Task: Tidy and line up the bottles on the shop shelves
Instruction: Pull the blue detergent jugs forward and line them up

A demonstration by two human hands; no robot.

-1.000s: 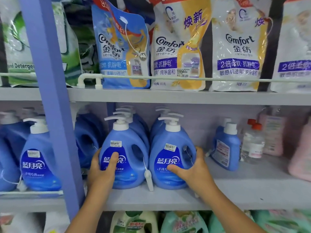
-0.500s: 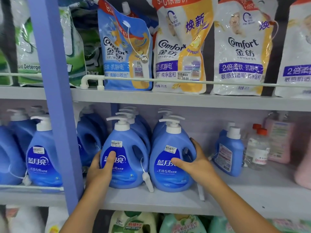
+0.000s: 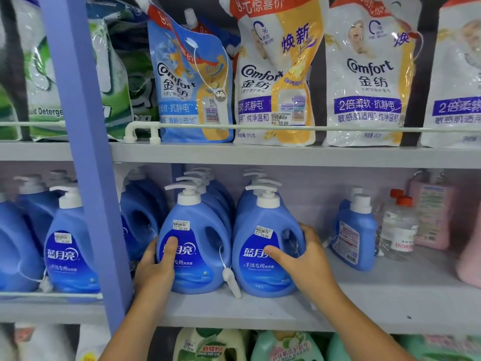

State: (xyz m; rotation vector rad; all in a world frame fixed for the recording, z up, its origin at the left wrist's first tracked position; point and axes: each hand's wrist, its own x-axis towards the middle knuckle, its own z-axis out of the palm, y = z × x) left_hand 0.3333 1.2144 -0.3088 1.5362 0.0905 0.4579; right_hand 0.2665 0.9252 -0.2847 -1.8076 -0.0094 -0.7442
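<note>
Gripping two blue bottles on the middle shelf (image 3: 390, 295): your left hand (image 3: 153, 269) wraps left bottle (image 3: 194, 246), right hand (image 3: 304, 261) wraps right bottle (image 3: 263, 256).

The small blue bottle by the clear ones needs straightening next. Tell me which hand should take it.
Right. The right hand rests on the bottle nearest the small blue bottle; the left hand is further left, across two big bottles.

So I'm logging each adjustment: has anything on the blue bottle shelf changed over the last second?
Barely. The right hand slid from the front of the right blue pump bottle round toward its handle side. The left hand kept its grip on the left blue pump bottle. Both bottles stayed upright, side by side; no clear shift.
</note>
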